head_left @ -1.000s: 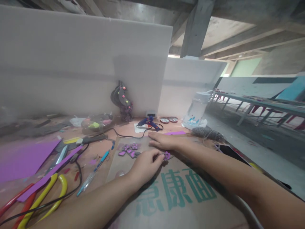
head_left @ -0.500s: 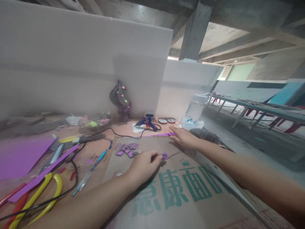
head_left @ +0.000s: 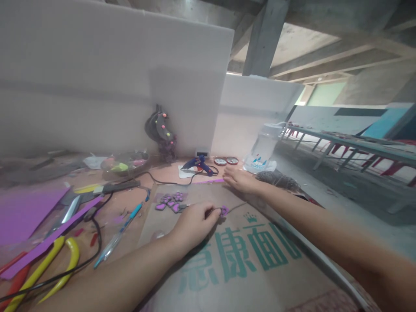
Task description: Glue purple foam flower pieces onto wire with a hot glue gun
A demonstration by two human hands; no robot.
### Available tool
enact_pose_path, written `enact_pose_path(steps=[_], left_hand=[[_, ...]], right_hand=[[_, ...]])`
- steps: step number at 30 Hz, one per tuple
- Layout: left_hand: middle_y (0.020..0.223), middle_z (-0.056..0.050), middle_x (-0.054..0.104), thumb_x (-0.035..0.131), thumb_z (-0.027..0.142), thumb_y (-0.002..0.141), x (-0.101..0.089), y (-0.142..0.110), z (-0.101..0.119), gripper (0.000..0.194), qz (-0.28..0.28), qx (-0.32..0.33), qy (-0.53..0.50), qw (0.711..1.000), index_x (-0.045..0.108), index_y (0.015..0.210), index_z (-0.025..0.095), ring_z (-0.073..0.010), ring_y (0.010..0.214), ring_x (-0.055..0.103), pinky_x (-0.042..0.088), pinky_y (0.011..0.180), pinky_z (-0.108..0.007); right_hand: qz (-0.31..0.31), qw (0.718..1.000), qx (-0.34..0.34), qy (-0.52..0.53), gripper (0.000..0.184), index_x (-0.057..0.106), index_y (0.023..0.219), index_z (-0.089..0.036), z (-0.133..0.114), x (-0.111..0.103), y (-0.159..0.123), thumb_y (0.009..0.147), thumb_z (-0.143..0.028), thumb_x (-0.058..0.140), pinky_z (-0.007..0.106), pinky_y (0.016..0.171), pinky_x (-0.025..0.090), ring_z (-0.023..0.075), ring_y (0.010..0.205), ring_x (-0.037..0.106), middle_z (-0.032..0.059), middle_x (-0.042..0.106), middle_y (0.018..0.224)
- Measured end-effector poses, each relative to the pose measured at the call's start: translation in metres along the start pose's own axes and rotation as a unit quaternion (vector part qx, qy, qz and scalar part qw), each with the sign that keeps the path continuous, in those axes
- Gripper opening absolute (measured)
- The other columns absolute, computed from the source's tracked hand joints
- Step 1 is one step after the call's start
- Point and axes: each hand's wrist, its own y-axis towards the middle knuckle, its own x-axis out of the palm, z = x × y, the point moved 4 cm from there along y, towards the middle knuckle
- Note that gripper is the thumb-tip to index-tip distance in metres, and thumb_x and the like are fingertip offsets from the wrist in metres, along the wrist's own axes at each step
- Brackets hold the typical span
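Leaning beyond the cardboard (head_left: 253,281), 1 blue glue gun (head_left: 199,164) near 2 round tins (head_left: 226,160).

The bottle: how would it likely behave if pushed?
The bottle should keep its shape, as its clear walls look stiff. Its base looks wider than its top, so a low push would probably slide it; being tall, it might tip if pushed high up. How full it is, and so its weight, I can't tell.
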Motion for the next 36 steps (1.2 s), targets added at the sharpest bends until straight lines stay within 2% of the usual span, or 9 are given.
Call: enact_pose_path(steps=[2,7,12,17,23,26,29,31,36], left_hand=[[0.080,-0.003,0.072,0.045,0.038,0.091,-0.001,-0.001,0.001,0.033,0.003,-0.003,-0.001,1.000,0.070,0.081,0.019,-0.0195,0.075,0.062,0.038,0.065,-0.026],[0.078,-0.002,0.071,0.045,0.037,0.091,-0.002,-0.002,0.002,0.032,0.005,-0.007,-0.006,1.000,0.069,0.080,0.019,-0.0184,0.075,0.062,0.038,0.064,-0.025],[0.076,-0.002,0.070,0.043,0.040,0.092,-0.002,-0.002,0.000,0.034,0.014,-0.002,-0.009,1.000,0.067,0.079,0.019,-0.0189,0.073,0.062,0.038,0.063,-0.026],[0.081,-0.001,0.071,0.043,0.037,0.093,-0.002,-0.002,0.002,0.031,0.016,0.007,-0.030,0.999,0.068,0.085,0.020,-0.0183,0.077,0.063,0.041,0.068,-0.026],[0.078,-0.001,0.068,0.044,0.039,0.093,-0.004,-0.004,0.006,0.033,0.023,0.026,-0.011,0.999,0.067,0.083,0.019,-0.0172,0.075,0.061,0.041,0.067,-0.027],[0.080,-0.001,0.069,0.054,0.047,0.088,-0.001,-0.005,0.003,0.037,0.004,0.017,-0.043,0.999,0.064,0.113,0.021,-0.0169,0.071,0.062,0.044,0.066,-0.027],[0.097,-0.003,0.070,0.056,0.047,0.087,-0.005,-0.007,0.003,0.050,0.037,0.024,-0.081,0.996,0.053,0.130,0.022,-0.0162,0.075,0.063,0.047,0.070,-0.028],[0.103,-0.004,0.069,0.042,0.045,0.094,-0.011,-0.007,0.005,0.039,0.084,0.033,-0.081,0.993,0.062,0.118,0.021,-0.0177,0.085,0.064,0.047,0.077,-0.030],[0.089,-0.004,0.068,0.050,0.032,0.089,-0.016,-0.003,0.014,0.024,0.087,0.036,-0.011,0.996,0.070,0.088,0.017,-0.0198,0.087,0.062,0.046,0.078,-0.032]], right_hand=[[-0.015,1.000,-0.011,0.016,0.049,0.057,0.128,-0.022,-0.003,-0.001,0.000,0.094,-0.053,0.040,0.035,0.106,0.036,0.0239,0.126,0.051,0.0092,0.058,0.135],[0.043,0.997,0.042,0.047,0.046,0.063,0.114,-0.011,-0.007,-0.022,-0.009,0.096,-0.046,0.040,0.039,0.098,0.041,0.0295,0.115,0.058,0.0198,0.063,0.124],[0.092,0.979,0.007,0.183,0.045,0.066,0.092,-0.016,-0.049,-0.035,-0.058,0.097,-0.044,0.031,0.031,0.084,0.049,0.0201,0.092,0.066,0.0088,0.071,0.096],[0.024,0.939,0.019,0.341,0.031,0.064,0.086,-0.018,-0.088,-0.021,-0.100,0.092,-0.043,0.047,0.028,0.065,0.050,0.0185,0.074,0.066,0.0053,0.070,0.081],[0.042,0.908,0.019,0.417,0.022,0.066,0.088,-0.017,-0.091,-0.003,-0.107,0.087,-0.038,0.057,0.028,0.066,0.051,0.0176,0.073,0.067,0.0043,0.072,0.082],[0.055,0.910,0.006,0.411,0.021,0.065,0.084,-0.018,-0.089,-0.003,-0.109,0.088,-0.036,0.056,0.027,0.064,0.051,0.0164,0.069,0.066,0.0029,0.071,0.075],[0.072,0.909,-0.002,0.410,0.020,0.065,0.083,-0.018,-0.091,-0.007,-0.112,0.088,-0.036,0.056,0.027,0.064,0.051,0.0158,0.068,0.066,0.0023,0.071,0.074],[0.083,0.911,0.000,0.404,0.022,0.066,0.084,-0.018,-0.093,-0.009,-0.114,0.088,-0.037,0.056,0.027,0.063,0.051,0.0155,0.066,0.065,0.0023,0.070,0.073],[0.112,0.919,-0.008,0.379,0.022,0.068,0.088,-0.018,-0.092,-0.009,-0.114,0.088,-0.036,0.056,0.026,0.064,0.051,0.0150,0.068,0.066,0.0016,0.071,0.075]])
